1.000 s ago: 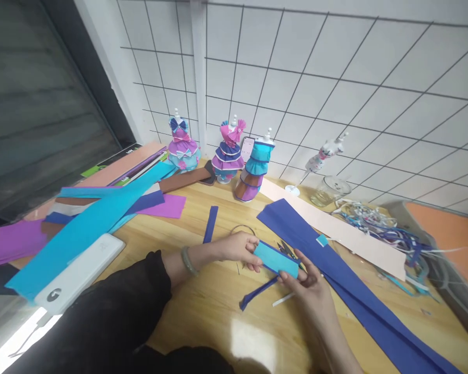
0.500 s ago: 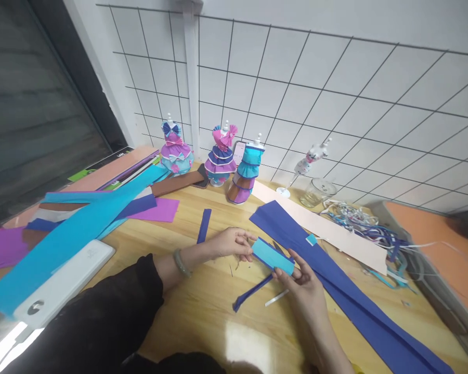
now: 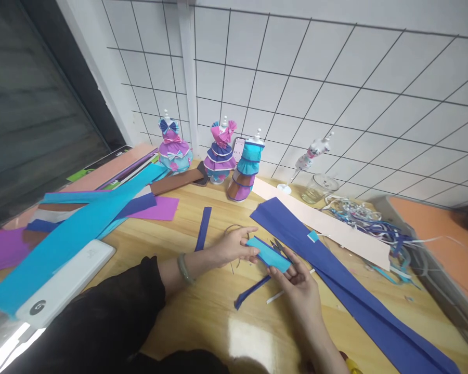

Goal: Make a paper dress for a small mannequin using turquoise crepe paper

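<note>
A short light-blue strip of crepe paper with dark blue edges point(image 3: 271, 255) is held between both hands above the table. My left hand point(image 3: 237, 245) pinches its left end, with the index finger stretched out. At the other end, my right hand point(image 3: 294, 275) grips the strip between thumb and fingers. Just behind the strip lie scissors point(image 3: 277, 246), partly hidden by the right hand. A narrow dark blue strip point(image 3: 251, 293) and a thin white strip point(image 3: 275, 297) lie on the table beneath the hands. Another dark blue strip point(image 3: 203, 228) lies beyond the left wrist.
Three miniature dress forms in paper dresses point(image 3: 220, 156) stand at the back, with a tilted form point(image 3: 314, 153) beside a glass point(image 3: 319, 188). A long dark blue sheet point(image 3: 335, 275) runs along the right. Coloured sheets point(image 3: 81, 223) and a white power bank point(image 3: 66, 280) lie left.
Both hands have shifted slightly left with the light-blue strip. The left index finger has straightened away from the strip, and more of the scissors shows behind it.
</note>
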`<state>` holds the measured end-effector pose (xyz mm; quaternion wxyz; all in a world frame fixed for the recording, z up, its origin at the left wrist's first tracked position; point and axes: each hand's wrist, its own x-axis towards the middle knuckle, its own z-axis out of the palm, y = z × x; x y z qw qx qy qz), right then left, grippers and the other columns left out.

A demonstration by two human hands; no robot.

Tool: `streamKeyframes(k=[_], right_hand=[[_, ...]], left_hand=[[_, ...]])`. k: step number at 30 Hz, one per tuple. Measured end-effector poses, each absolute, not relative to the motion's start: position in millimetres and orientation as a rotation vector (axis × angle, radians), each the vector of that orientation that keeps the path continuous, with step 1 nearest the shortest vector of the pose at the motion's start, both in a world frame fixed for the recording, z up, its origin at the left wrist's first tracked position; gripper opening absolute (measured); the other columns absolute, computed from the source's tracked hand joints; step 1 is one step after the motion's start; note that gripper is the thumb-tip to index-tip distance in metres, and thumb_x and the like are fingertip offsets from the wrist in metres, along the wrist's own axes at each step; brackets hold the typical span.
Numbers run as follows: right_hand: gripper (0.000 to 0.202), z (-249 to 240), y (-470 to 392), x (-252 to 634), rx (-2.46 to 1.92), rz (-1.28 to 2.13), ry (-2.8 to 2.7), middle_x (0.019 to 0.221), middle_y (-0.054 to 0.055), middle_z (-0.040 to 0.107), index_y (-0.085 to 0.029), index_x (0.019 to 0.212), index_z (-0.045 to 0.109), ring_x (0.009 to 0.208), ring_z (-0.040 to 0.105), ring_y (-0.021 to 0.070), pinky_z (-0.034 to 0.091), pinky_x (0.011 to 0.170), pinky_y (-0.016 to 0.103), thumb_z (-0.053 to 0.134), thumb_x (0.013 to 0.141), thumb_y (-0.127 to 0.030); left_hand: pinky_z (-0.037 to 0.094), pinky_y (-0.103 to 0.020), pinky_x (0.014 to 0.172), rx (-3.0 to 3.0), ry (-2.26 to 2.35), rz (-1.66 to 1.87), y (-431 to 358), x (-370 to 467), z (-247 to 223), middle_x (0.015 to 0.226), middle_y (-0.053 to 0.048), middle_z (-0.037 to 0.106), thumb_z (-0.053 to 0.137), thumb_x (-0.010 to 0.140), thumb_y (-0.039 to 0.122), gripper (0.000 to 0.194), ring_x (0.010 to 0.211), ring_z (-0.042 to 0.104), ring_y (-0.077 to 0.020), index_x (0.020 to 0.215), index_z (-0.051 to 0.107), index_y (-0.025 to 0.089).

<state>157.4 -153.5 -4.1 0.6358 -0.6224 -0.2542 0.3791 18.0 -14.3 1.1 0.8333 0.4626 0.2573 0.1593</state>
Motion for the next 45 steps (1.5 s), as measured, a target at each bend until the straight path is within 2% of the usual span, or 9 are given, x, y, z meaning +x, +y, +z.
streamKeyframes(k=[4,8,11,20,25,33,37,41,45], right_hand=[[0.066,-3.8,-154.5,160.7,-1.470,0.770,-0.605,0.104,0.011,0.072,-0.020,0.120,0.059,0.097,0.067,0.0259,0.054,0.085,0.042,0.082,0.062,-0.040],[0.058,-2.0,-155.7,164.6,-1.508,0.767,-0.590,0.079,0.004,0.069,-0.020,0.115,0.062,0.074,0.065,0.0190,0.053,0.067,0.032,0.081,0.064,-0.042],[0.054,-0.2,-155.2,164.7,-1.498,0.801,-0.576,0.073,0.002,0.067,-0.020,0.109,0.063,0.066,0.060,0.0157,0.049,0.061,0.029,0.081,0.063,-0.043],[0.053,1.7,-154.5,165.5,-1.522,0.796,-0.542,0.073,0.000,0.067,-0.020,0.106,0.064,0.067,0.059,0.0146,0.047,0.063,0.027,0.081,0.062,-0.043],[0.053,0.3,-154.7,166.7,-1.517,0.798,-0.528,0.072,0.001,0.068,-0.018,0.104,0.066,0.066,0.059,0.0141,0.048,0.063,0.027,0.082,0.061,-0.045],[0.062,1.2,-153.5,159.5,-1.456,0.954,-0.546,0.071,0.002,0.070,-0.017,0.111,0.062,0.060,0.061,0.0150,0.047,0.053,0.025,0.084,0.059,-0.043],[0.061,-5.7,-153.7,159.9,-1.438,0.957,-0.541,0.067,0.001,0.069,-0.017,0.109,0.061,0.060,0.062,0.0152,0.047,0.053,0.025,0.085,0.058,-0.040],[0.062,-12.0,-154.8,162.6,-1.429,0.978,-0.523,0.068,0.000,0.069,-0.017,0.112,0.058,0.060,0.063,0.0155,0.048,0.054,0.025,0.084,0.060,-0.039],[0.060,-15.8,-155.6,164.6,-1.411,0.990,-0.514,0.069,0.000,0.069,-0.016,0.112,0.057,0.060,0.062,0.0138,0.048,0.055,0.024,0.084,0.063,-0.038]], left_hand=[[0.052,-0.022,0.064,1.096,0.511,0.317,-10.1,16.9,-2.3,0.071,0.000,0.069,0.080,0.068,0.022,0.092,0.060,0.068,-0.0113,0.145,0.031,0.013],[0.051,-0.021,0.063,1.187,0.457,0.211,-9.3,17.3,-7.1,0.069,0.001,0.068,0.080,0.067,0.024,0.090,0.059,0.067,-0.0109,0.144,0.035,0.014],[0.052,-0.022,0.064,1.190,0.433,0.163,-9.3,17.7,-8.6,0.069,0.001,0.068,0.081,0.067,0.025,0.090,0.059,0.067,-0.0107,0.144,0.035,0.014],[0.053,-0.023,0.069,1.142,0.383,0.104,-8.2,16.8,-5.8,0.086,-0.005,0.071,0.081,0.066,0.025,0.077,0.065,0.067,-0.0095,0.135,0.048,0.013],[0.053,-0.023,0.064,1.121,0.413,0.181,-6.8,17.3,-6.8,0.082,-0.006,0.071,0.084,0.062,0.030,0.069,0.061,0.065,-0.0101,0.123,0.058,0.011],[0.052,-0.024,0.064,1.192,0.371,0.038,-8.2,15.3,-6.5,0.076,-0.002,0.071,0.081,0.066,0.028,0.078,0.059,0.066,-0.0103,0.136,0.048,0.017],[0.051,-0.025,0.066,1.245,0.362,0.015,-7.5,13.8,-4.9,0.075,-0.001,0.071,0.080,0.067,0.031,0.073,0.064,0.067,-0.0117,0.133,0.052,0.017],[0.049,-0.025,0.062,1.235,0.372,0.043,-6.6,14.8,-7.3,0.068,0.000,0.069,0.081,0.065,0.036,0.073,0.058,0.065,-0.0120,0.130,0.055,0.015],[0.049,-0.026,0.062,1.231,0.352,0.070,-7.4,17.3,-12.7,0.066,0.001,0.069,0.083,0.057,0.048,0.063,0.055,0.063,-0.0108,0.106,0.065,0.013]])
